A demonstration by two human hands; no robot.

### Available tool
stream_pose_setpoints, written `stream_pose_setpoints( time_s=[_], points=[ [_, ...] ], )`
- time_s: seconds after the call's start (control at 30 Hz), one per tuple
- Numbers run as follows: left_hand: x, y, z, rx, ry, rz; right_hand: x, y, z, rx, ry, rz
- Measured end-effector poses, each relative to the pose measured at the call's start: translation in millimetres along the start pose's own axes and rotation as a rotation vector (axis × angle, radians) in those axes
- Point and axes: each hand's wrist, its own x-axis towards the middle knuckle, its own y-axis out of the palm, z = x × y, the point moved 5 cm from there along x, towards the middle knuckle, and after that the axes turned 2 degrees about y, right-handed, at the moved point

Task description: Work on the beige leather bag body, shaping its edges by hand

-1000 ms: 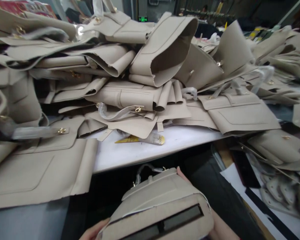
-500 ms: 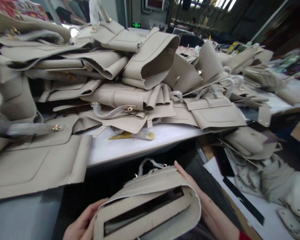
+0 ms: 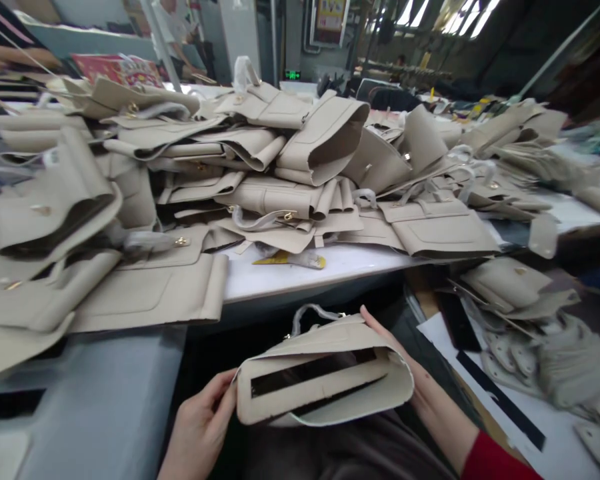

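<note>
I hold a folded beige leather bag panel (image 3: 325, 373) in front of me, below the table edge. It curves into an open shell with a long dark slot cut across its near face, and a clear-wrapped handle loops up at its far side. My left hand (image 3: 200, 423) grips its left end, thumb on top. My right hand (image 3: 405, 363) lies along its right side, fingers stretched up the back of the panel.
A big heap of beige bag panels (image 3: 260, 173) with gold clasps covers the white table (image 3: 300, 277). A yellow tag (image 3: 280, 260) lies near the table's front edge. More beige pieces (image 3: 525, 293) pile at the right. Other people stand far back left.
The view has tilted up and pulled back. The panel in my hands has dropped lower and turned, so its slotted face shows more squarely. My left hand now shows in full.
</note>
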Motion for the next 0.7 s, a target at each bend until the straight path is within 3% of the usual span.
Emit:
stream_pose_setpoints(
  time_s=[0.07, 0.17, 0.27, 0.43, 0.57, 0.7],
  points=[
    [-2.4, 0.4, -1.4, -0.006, 0.009, 0.027, -12.8, 4.8, -3.3, 0.043, 0.063, -0.034],
    [-2.7, -0.3, -5.1, -0.02, 0.009, 0.078, -30.6, 7.6, -2.5, 0.016, 0.047, -0.151],
    [-2.5, -3.9, -12.2, -0.064, -0.012, 0.118, -36.8, 9.8, 1.1, -0.019, 0.012, -0.19],
    [-2.3, -18.0, -27.0, -0.208, -0.053, 0.078, -27.5, 14.5, 6.4, -0.044, 0.072, -0.137],
    [-3.6, -23.7, -38.9, -0.088, -0.041, 0.088, -30.4, 23.6, 4.2, -0.001, 0.177, -0.055],
    [-1.7, -24.8, -45.9, 0.037, -0.007, 0.09, -30.5, 27.5, 3.5, -0.008, 0.109, -0.032]
  ],
)
